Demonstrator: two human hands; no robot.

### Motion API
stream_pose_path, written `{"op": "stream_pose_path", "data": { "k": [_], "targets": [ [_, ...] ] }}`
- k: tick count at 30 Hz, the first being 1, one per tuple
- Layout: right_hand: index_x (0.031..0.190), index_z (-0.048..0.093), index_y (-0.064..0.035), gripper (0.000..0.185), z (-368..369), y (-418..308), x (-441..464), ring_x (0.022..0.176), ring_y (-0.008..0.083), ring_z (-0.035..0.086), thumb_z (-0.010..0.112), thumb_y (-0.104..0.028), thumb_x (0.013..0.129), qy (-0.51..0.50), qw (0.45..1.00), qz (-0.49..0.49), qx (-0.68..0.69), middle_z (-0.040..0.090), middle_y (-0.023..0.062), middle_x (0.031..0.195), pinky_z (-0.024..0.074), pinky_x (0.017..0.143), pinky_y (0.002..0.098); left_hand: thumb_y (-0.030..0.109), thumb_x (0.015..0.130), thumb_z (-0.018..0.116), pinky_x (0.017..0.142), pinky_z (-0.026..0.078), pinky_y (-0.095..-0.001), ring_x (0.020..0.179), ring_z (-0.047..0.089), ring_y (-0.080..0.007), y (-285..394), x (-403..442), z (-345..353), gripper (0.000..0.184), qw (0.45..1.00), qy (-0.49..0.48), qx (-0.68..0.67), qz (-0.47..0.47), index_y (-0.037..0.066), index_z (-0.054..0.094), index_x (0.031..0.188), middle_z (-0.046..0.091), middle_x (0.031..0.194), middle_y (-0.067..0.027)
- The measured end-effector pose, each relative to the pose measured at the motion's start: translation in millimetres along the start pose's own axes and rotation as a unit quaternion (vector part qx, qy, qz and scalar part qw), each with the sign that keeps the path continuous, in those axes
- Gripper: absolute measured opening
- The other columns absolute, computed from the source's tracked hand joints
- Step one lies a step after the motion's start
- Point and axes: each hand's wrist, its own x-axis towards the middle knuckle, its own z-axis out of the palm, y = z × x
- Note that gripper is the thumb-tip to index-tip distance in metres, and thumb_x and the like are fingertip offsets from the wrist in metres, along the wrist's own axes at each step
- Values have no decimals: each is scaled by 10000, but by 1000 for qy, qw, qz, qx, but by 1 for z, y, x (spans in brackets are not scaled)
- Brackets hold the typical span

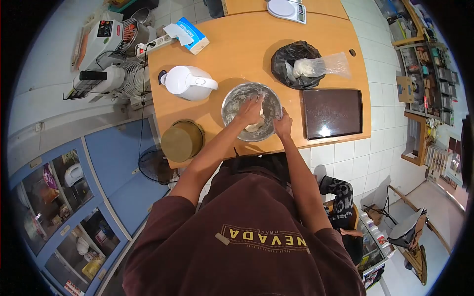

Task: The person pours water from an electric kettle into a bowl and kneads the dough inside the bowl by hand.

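Observation:
A metal mixing bowl (228, 117) stands near the table's front edge, its inner wall smeared with flour and paste. Inside it, my left hand (252, 109) is closed on pale dough (254, 127), thumb and fingers on either side of part of it. Part of the dough lies hidden under that hand. My right hand (283, 125) grips the bowl's right rim, its fingers wrapped over the edge. To the right of the bowl lies a dark baking tray (332, 114). Behind it sits a black plastic bag (289, 54) with a clear bag of white flour-like stuff (307, 67) on top.
A white electric kettle (187, 83) and a brown round container (182, 140) stand on the left of the wooden table (237, 42). Farther back are a tissue pack (190, 37) and a kitchen scale (286, 10). Someone sits at my right (340, 202).

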Motion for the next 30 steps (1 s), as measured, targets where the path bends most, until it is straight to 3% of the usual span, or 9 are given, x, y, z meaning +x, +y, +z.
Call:
{"op": "stream_pose_path", "data": {
  "k": [3,6,9,12,18,24,30],
  "targets": [
    [1241,594,-7,479,-9,-10,-2,969,449,679,594,-32,762,-15,1000,9,-1,695,295,1005,540,870,480,269,718,796,1064,434,-511,1288,502,-457,-19,1,16,617,994,-81,57,36,-10,630,1243,543,1333,-290],
    [1234,595,0,463,-13,-22,-4,975,440,684,595,-27,772,-2,1000,30,4,701,284,1020,543,870,472,253,731,762,1029,428,-519,1198,550,-474,-7,-17,-27,408,958,-175,-190,-122,41,734,1078,569,1254,-305],
    [1230,598,2,453,-7,-16,-1,1003,425,685,603,-26,778,10,998,37,52,705,269,1045,538,883,466,208,729,741,975,428,-512,1148,541,-449,-19,-35,7,386,989,17,-124,76,66,729,1087,551,1210,-292],
    [1230,600,2,437,-6,-20,1,1036,409,682,606,-37,795,1,996,46,71,706,259,1066,528,910,448,197,724,733,963,417,-507,1150,499,-401,-8,-39,18,451,990,97,-81,60,41,681,1143,513,1223,-256],
    [1291,584,-9,448,-8,-24,2,1103,385,665,580,-47,844,-24,990,79,111,703,239,1121,505,955,416,219,757,710,1065,347,-521,1239,444,-397,16,-15,53,623,986,163,-20,-37,-11,527,1306,480,1308,-228],
    [1326,573,-12,461,-8,-8,11,1142,388,643,564,-41,866,-77,986,97,112,677,264,1174,485,987,424,237,795,668,1105,305,-519,1242,457,-391,29,-7,74,555,962,254,48,-82,0,551,1283,509,1291,-223],
    [1300,574,18,426,-9,0,13,1111,401,651,559,-37,878,-97,987,78,98,678,275,1143,496,962,440,307,816,633,1062,329,-508,1175,497,-336,17,32,107,505,955,252,44,-149,55,565,1249,551,1247,-138]
  ]
}}
